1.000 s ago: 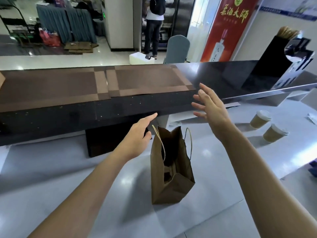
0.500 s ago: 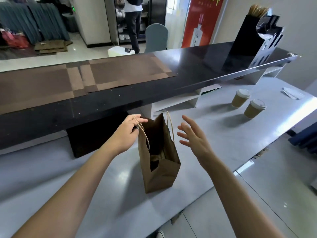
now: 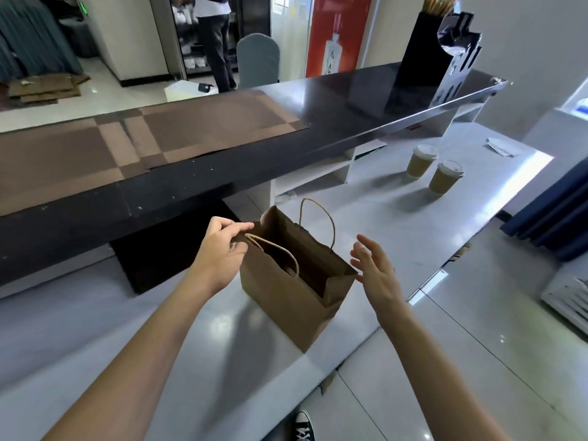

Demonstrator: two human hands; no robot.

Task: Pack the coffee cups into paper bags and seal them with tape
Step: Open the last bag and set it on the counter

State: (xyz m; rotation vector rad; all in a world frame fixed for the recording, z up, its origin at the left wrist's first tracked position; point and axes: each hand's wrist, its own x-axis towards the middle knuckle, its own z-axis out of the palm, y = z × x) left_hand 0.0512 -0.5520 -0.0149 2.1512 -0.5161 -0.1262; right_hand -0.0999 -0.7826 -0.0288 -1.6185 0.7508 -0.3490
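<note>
Bright daylight from the far right, glare on the white counter [image 3: 397, 224], soft leftward shadows, wide-angle edge bending.

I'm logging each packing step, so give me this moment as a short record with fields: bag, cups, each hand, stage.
bag: brown paper bag upright on the white counter, mouth open, handles up
cups: two lidded coffee cups on the counter, to the right beyond the bag, apart from it
left hand: left hand pinches the bag's rim at the near handle
right hand: right hand open, fingers spread, beside the bag's right edge, holding nothing
stage: cups not yet packed; no tape in view
</note>
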